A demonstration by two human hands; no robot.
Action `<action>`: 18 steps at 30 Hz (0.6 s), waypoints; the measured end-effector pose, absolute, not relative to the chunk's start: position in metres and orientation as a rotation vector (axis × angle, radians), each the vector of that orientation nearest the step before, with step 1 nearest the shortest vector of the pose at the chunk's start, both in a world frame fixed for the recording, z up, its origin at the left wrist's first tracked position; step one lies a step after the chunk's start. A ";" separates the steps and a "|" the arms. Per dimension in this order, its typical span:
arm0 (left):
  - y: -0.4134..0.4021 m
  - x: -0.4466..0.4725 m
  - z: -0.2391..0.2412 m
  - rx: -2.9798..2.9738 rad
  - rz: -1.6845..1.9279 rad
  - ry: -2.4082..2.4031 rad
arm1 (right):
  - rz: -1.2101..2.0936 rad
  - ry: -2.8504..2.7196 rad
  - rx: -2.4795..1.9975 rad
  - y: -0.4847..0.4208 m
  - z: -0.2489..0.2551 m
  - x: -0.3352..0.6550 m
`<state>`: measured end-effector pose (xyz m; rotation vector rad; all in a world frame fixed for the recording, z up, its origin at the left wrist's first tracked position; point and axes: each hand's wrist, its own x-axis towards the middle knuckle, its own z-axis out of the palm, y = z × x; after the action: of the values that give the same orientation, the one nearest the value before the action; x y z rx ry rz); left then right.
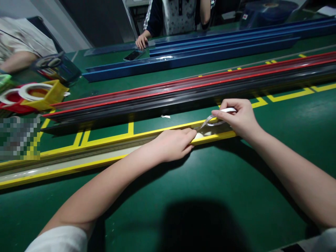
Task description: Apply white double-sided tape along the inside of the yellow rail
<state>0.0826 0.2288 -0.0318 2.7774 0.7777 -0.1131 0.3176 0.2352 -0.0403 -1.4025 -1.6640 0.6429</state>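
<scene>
A long channel strip with yellow edges lies across the green table in front of me. My left hand is closed over it, fingers bent across the trough and thumb at the near edge. Pinched in my right hand, just above the strip's right part, is a roll of white tape. A narrow length of tape runs down from the roll to my left fingertips. Whether those fingertips also pinch the tape's end is hidden. The roll is tilted, partly covered by my right fingers.
Beyond the strip lie a long black profile, a red-edged one and blue ones. A paper scrap lies between. Tape rolls sit in a yellow holder at left. A co-worker's hand rests near a phone.
</scene>
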 end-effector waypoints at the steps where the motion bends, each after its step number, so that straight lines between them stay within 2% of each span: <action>1: 0.228 0.085 -0.031 2.798 -0.131 0.786 | 0.647 -1.670 -1.406 0.235 -0.040 0.317; 18: 0.235 0.096 -0.028 2.824 -0.132 0.747 | 0.614 -1.748 -1.450 0.232 -0.038 0.314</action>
<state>0.0963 0.2347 -0.0283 2.8243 0.7468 -0.1317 0.3142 0.2320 -0.0379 -1.4501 -1.7476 0.6143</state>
